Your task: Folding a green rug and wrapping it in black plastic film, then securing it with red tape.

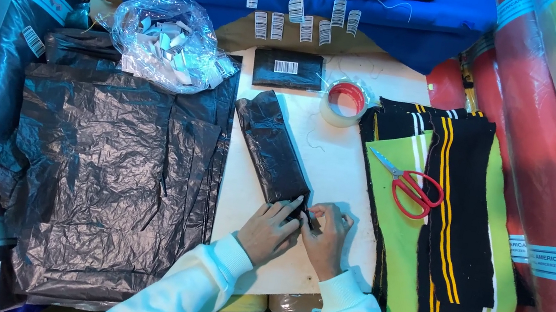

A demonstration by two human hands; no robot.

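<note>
A long parcel wrapped in black plastic lies slantwise on the pale board. My left hand presses on the parcel's near end, fingers curled over the plastic. My right hand pinches the same end from the right, fingertips touching the black wrap. Both sleeves are pale mint.
Crumpled black plastic bags are spread at left. A clear bag of white tags, a smaller black packet, a tape roll, red scissors on green and black striped cloth, fabric rolls at right.
</note>
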